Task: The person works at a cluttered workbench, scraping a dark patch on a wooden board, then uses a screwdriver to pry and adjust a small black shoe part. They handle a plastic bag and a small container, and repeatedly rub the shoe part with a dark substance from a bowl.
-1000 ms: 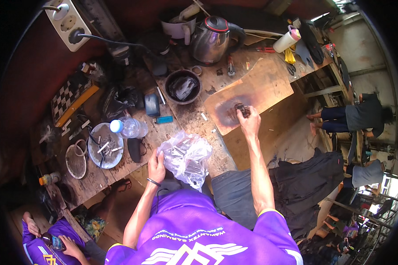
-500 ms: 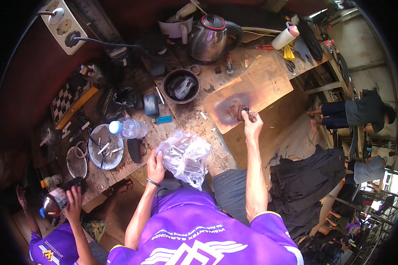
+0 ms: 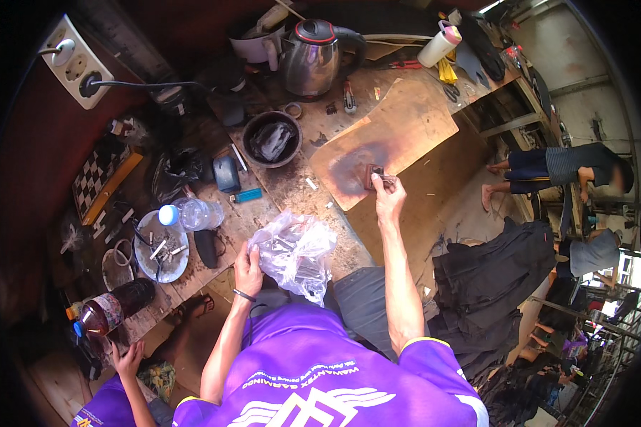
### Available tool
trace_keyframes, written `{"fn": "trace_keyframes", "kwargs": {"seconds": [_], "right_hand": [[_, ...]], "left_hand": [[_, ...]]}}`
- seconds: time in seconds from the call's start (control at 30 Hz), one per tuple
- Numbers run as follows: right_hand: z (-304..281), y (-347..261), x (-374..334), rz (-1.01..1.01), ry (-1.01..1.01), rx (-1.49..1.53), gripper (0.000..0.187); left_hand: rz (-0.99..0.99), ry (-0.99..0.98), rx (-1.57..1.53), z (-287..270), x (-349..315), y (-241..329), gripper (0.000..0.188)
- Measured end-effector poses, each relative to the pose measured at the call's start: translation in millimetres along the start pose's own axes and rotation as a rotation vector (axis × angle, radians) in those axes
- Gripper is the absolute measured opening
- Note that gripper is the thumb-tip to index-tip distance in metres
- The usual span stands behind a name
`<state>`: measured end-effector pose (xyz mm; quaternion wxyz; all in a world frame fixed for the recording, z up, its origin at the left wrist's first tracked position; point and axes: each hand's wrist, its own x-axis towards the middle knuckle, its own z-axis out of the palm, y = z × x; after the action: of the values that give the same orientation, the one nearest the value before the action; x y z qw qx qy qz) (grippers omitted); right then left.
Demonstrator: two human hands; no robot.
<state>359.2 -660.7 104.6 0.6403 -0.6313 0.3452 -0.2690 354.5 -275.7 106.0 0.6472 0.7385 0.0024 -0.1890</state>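
A worker's right hand [image 3: 389, 197] holds over the same scorched part of a flat, tan board [image 3: 402, 117] as half a second ago, and we see the scene slide slightly left around it. The change is at far left: a large bottle of dark red liquid with a blue cap [image 3: 101, 317], earlier in a co-worker's hand [image 3: 127, 358], is now at the edge of the worn wooden bench [image 3: 263, 206], that hand lowered just beside it.

The board's near edge borders, in our view, on brown floor [image 3: 424, 203], which shows as far as a rumpled heap of black cloth [image 3: 495, 274]. A round, dark brown bowl [image 3: 246, 146] sits beyond the board's left side, well apart from the right hand.

We find a small dark brown piece [image 3: 372, 173] at the fingertips of the right grip, pinched there; whether it touches the board, we cannot tell. The left hand [image 3: 247, 270] has its grip closed on the side of a crumpled, clear plastic bag [image 3: 295, 249], near the bench's front edge and well apart from the piece
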Motion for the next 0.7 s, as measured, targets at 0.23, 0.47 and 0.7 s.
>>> {"fn": "trace_keyframes", "kwargs": {"seconds": [0.23, 0.47, 0.7], "right_hand": [[-12, 7, 6, 0.102, -0.063, 0.103, 0.03], [8, -6, 1, 0.046, -0.13, 0.063, 0.031], [17, -9, -1, 0.052, -0.062, 0.086, 0.027]], "left_hand": [[-0.001, 0.029, 0.016, -3, -2, -2, 0.031], [-0.053, 0.003, 0.066, 2, -1, 2, 0.03], [0.029, -0.002, -0.013, 17, 4, 3, 0.028]]}}
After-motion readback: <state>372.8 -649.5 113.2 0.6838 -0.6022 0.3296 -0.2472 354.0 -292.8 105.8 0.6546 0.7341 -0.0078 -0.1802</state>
